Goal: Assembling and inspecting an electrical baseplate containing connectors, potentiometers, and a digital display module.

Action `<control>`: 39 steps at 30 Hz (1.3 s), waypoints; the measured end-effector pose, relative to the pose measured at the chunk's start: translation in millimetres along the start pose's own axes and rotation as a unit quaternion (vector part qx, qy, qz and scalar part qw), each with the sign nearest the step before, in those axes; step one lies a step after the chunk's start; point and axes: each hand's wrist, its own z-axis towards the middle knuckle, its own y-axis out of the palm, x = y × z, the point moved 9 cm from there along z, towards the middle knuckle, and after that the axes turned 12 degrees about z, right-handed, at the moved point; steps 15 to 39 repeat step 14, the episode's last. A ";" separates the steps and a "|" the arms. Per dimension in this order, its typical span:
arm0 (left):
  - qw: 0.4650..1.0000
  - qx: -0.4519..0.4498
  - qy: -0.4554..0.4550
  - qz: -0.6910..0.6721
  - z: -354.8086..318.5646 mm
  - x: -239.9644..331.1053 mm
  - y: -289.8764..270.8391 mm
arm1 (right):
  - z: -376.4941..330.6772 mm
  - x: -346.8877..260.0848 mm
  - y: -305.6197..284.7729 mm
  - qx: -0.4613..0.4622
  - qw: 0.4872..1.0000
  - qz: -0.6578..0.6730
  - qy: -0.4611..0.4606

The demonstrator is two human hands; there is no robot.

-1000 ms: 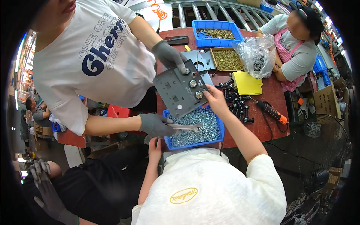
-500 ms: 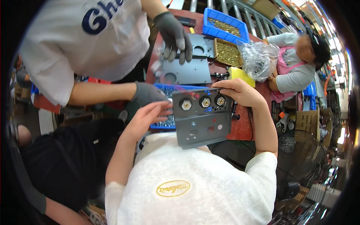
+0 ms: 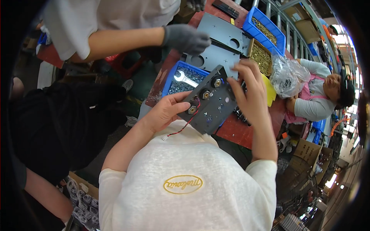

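Observation:
My left hand (image 3: 166,111) grips the left edge of a dark grey bent metal panel (image 3: 211,114), its thumb on the face beside a hex-nut fitting. Three brass-centred hex-nut fittings (image 3: 206,94) run in a slanted row along the panel, which is held tilted in front of my chest. From the panel hangs a thin red-and-black wire (image 3: 191,119) ending in a small white connector (image 3: 165,137). Close to the panel's upper right edge is my right hand (image 3: 251,90), fingers apart and partly blurred; whether its thumb touches the edge is unclear.
A blue bin (image 3: 168,81) of small metal parts has a wrench (image 3: 185,79) lying on it. Flat grey plates (image 3: 216,56) lie on the red table (image 3: 246,134). A co-worker's gloved hand (image 3: 187,39) reaches over them. A blue tray (image 3: 283,43) and a clear plastic bag (image 3: 287,77) sit farther right.
The panel has turned and tilted, and the wire now hangs in view. My left hand now grips its edge; my right hand's fingers have come off it. The co-worker's near glove moved up and right.

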 end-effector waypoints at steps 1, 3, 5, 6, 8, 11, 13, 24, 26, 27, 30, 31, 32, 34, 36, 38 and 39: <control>0.998 0.042 0.035 0.021 -1.0 2.2 -6.3 | -14.3 6.2 6.5 0.019 0.997 0.068 0.038; 0.988 0.080 0.089 0.101 -1.2 11.0 -1.8 | -41.9 18.7 42.6 -0.044 0.975 0.182 0.120; 0.967 0.116 0.137 0.183 -8.3 20.0 1.0 | -55.5 29.3 64.9 -0.031 0.944 0.264 0.193; 0.955 0.134 0.155 0.213 -10.4 24.7 -0.1 | -61.3 40.3 74.2 -0.024 0.916 0.318 0.243; 0.923 0.170 0.189 0.290 -14.5 33.4 1.7 | -66.5 50.8 88.0 -0.006 0.883 0.397 0.251; 0.909 0.172 0.162 0.342 -13.7 31.9 1.6 | -74.0 60.5 102.5 0.014 0.799 0.541 0.263; 0.859 0.180 0.203 0.435 -16.5 38.1 7.0 | -77.7 63.3 112.7 -0.009 0.743 0.603 0.291; 0.797 0.186 0.242 0.522 -19.6 43.4 14.3 | -78.8 64.5 112.5 -0.008 0.742 0.603 0.292; 0.797 0.186 0.242 0.522 -19.6 43.4 14.3 | -78.8 64.5 112.5 -0.008 0.742 0.603 0.292; 0.797 0.186 0.242 0.522 -19.6 43.4 14.3 | -78.8 64.5 112.5 -0.008 0.742 0.603 0.292; 0.797 0.186 0.242 0.522 -19.6 43.4 14.3 | -78.8 64.5 112.5 -0.008 0.742 0.603 0.292; 0.797 0.186 0.242 0.522 -19.6 43.4 14.3 | -78.8 64.5 112.5 -0.008 0.742 0.603 0.292; 0.797 0.186 0.242 0.522 -19.6 43.4 14.3 | -78.8 64.5 112.5 -0.008 0.742 0.603 0.292; 0.797 0.186 0.242 0.522 -19.6 43.4 14.3 | -78.8 64.5 112.5 -0.008 0.742 0.603 0.292; 0.797 0.186 0.242 0.522 -19.6 43.4 14.3 | -78.8 64.5 112.5 -0.008 0.742 0.603 0.292; 0.797 0.186 0.242 0.522 -19.6 43.4 14.3 | -78.8 64.5 112.5 -0.008 0.742 0.603 0.292; 0.797 0.186 0.242 0.522 -19.6 43.4 14.3 | -78.8 64.5 112.5 -0.008 0.742 0.603 0.292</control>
